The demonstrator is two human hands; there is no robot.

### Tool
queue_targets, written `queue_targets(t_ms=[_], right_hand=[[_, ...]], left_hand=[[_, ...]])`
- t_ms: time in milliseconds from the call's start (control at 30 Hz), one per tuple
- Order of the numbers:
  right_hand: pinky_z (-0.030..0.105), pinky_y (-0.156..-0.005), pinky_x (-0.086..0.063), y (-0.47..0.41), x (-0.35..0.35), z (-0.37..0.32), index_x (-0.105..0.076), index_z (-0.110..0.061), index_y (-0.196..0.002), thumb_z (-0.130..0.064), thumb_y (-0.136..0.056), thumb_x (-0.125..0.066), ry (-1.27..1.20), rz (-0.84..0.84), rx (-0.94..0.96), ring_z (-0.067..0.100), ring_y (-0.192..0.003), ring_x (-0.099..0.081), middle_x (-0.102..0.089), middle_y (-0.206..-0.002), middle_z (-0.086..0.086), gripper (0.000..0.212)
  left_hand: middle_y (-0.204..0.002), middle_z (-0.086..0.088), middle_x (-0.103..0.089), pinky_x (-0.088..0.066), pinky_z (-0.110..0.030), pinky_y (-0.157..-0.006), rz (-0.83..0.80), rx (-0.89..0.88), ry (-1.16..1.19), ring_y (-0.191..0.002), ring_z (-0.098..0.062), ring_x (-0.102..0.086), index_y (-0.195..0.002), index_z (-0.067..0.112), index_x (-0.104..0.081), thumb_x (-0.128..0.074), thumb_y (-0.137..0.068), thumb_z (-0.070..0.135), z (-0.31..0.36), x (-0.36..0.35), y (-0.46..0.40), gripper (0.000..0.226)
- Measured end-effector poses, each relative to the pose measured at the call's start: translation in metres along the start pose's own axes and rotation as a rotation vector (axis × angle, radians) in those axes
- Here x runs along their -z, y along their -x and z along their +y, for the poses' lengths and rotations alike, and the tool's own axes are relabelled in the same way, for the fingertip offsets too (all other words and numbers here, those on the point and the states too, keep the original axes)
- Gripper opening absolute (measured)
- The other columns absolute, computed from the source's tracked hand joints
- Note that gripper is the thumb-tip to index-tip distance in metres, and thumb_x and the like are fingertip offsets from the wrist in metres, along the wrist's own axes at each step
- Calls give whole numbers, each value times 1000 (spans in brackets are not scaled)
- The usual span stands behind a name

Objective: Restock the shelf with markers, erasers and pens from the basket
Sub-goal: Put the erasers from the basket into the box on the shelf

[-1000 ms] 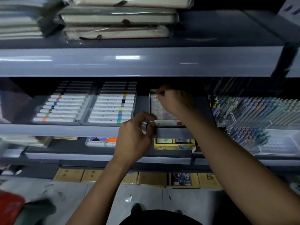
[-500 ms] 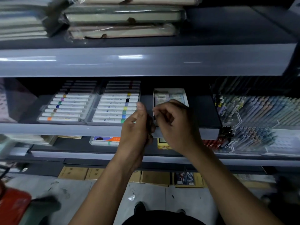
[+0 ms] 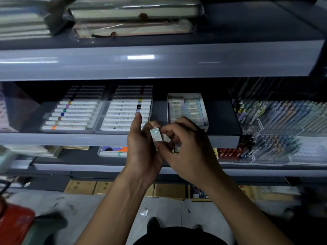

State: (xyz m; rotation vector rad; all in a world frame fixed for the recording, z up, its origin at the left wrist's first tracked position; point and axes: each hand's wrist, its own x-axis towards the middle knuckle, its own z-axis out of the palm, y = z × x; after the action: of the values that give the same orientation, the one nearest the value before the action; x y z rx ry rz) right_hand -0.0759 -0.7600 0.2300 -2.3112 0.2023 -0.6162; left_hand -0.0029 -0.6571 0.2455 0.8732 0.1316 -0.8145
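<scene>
Left hand (image 3: 141,149) and right hand (image 3: 187,149) hold eraser (image 3: 156,136).

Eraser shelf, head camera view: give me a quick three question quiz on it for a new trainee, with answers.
1. True or false: both hands hold the small wrapped eraser.
2. Which lies nearer the eraser box: A, the marker trays, or B, the wrapped notebooks?
3. Fill in: the pens are to the ___ of the eraser box.

Key: 1 true; left hand, right hand. 2 A. 3 right.
</scene>
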Motion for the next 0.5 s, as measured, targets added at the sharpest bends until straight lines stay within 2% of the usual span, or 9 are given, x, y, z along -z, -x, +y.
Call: queue_targets(t_ms=[100,233,333,367,433,467,500], right_hand=[[33,-83,-55,0,0,-2,-69,-18,-110,-28,-89,-76,-16,6,-26,12,-93,-59,-56,-105,-6,24],[31,-82,-54,-2,3,-4,-70,-20,-114,-30,-89,-76,11,-29,-12,12,-94,-57,-56,-103,-8,28],[22,-78,-51,-4,6,-2,-72,-20,-117,-24,-90,-76,-15,-37,-12,5,-88,-57,-59,-98,-10,28],[16,-75,-48,-5,7,0,-72,-20,-116,-22,-90,-76,-57,-38,-23,3,-85,-58,-60,-95,-12,27],[13,-71,-47,-8,11,4,-72,-21,-116,-21,-91,-75,-160,-38,-60,2,-84,-61,-63,-93,-16,25],[13,-72,-49,-9,14,6,-72,-22,-116,-21,-92,-75,-211,-36,-81,2,-87,-63,-66,-94,-16,25],[14,-74,-51,-11,17,8,-71,-23,-117,-22,-93,-74,-258,-30,-101,3,-89,-65,-68,-95,-16,25]], left_hand=[[-78,-16,-53,-43,-38,-69,10,-21,11,-69,-29,-58,-77,15,-48,-36,-104,65,-1,-4,1,57],[-76,-16,-49,-43,-39,-69,-13,-45,0,-70,-28,-56,-77,16,-43,-34,-104,64,-1,-5,1,56],[-85,-19,-53,-49,-43,-78,-46,-62,17,-82,-33,-61,-79,17,-44,-35,-103,65,-2,-3,0,55],[-91,-22,-55,-52,-43,-82,-36,-71,24,-89,-36,-63,-81,16,-46,-36,-103,65,-1,-2,-1,54],[-104,-26,-56,-52,-43,-86,16,-90,-8,-102,-40,-61,-89,13,-54,-40,-104,61,0,1,-5,52],[-106,-25,-59,-53,-41,-81,51,-107,-88,-101,-38,-61,-96,10,-59,-44,-105,56,0,3,-8,49],[-103,-21,-63,-51,-35,-69,87,-133,-203,-92,-33,-64,-100,10,-63,-50,-106,46,1,6,-11,39]])
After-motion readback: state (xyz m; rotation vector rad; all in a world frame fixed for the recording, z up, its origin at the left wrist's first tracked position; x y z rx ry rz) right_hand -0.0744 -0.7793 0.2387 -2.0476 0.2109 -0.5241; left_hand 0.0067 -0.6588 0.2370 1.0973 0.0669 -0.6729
